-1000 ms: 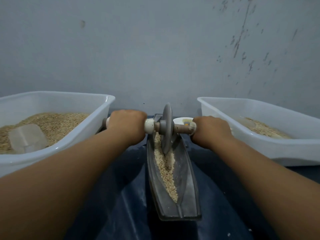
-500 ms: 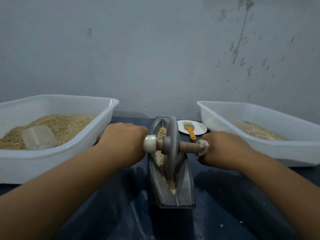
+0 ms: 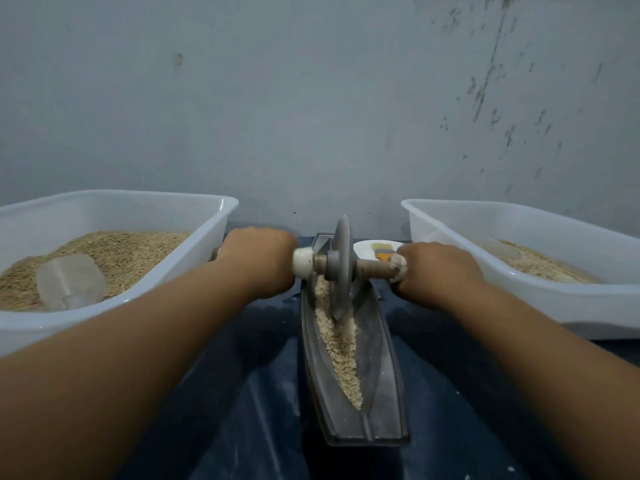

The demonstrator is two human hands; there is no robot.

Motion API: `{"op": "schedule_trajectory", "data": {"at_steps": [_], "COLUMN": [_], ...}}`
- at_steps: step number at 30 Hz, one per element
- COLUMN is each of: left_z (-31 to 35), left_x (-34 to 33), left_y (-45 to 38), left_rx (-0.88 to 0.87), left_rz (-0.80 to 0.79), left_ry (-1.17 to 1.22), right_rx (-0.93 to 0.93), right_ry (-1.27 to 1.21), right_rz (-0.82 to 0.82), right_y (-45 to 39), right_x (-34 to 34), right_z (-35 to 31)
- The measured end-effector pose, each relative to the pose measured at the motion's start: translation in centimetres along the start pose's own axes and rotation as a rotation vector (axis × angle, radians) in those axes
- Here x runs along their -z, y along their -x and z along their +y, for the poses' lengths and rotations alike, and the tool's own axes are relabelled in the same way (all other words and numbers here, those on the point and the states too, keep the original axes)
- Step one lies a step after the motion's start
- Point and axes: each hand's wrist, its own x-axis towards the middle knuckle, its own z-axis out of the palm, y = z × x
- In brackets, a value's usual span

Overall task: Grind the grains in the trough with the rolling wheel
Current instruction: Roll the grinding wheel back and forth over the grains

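Grains [image 3: 337, 344] line trough [image 3: 377, 382], long axis running away from the body. Rolling wheel [image 3: 340, 268] upright near far end. Left hand [image 3: 259, 259], right hand [image 3: 438, 271] clamp axle ends; next stroke likely back.

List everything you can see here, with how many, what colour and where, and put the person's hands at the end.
trough: one, grey, centre of the dark surface, running toward the wall
grains: one pale tan line, along the trough groove
rolling wheel: one, grey disc on a wooden axle with white end caps, upright in the far part of the trough
left tub: one, white, left of the trough, holding tan grain
scoop: one, translucent, lying on the grain in the left tub
right tub: one, white, right of the trough, holding tan grain
plate: one, white, behind the wheel, carrying an orange-handled brush
left hand: grips the axle's left end
right hand: grips the axle's right end
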Motion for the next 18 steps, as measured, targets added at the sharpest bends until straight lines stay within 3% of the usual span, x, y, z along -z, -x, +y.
{"op": "schedule_trajectory", "data": {"at_steps": [3, 8, 18], "left_z": [-0.1, 0.3, 1.4], "left_x": [-0.6, 0.7, 3.7], "left_y": [-1.8, -0.8, 7.2], "left_rx": [0.003, -0.024, -0.189], "left_rz": [0.074, -0.005, 0.226], "left_ry": [-0.018, -0.02, -0.168], "right_rx": [-0.024, 0.026, 0.073], "right_ry": [-0.007, 0.021, -0.22], "right_rz": [0.004, -0.029, -0.369], "right_y": [-2.7, -1.8, 7.9], "right_x": [-0.7, -0.6, 3.4], "right_z": [0.2, 0.6, 1.5]}}
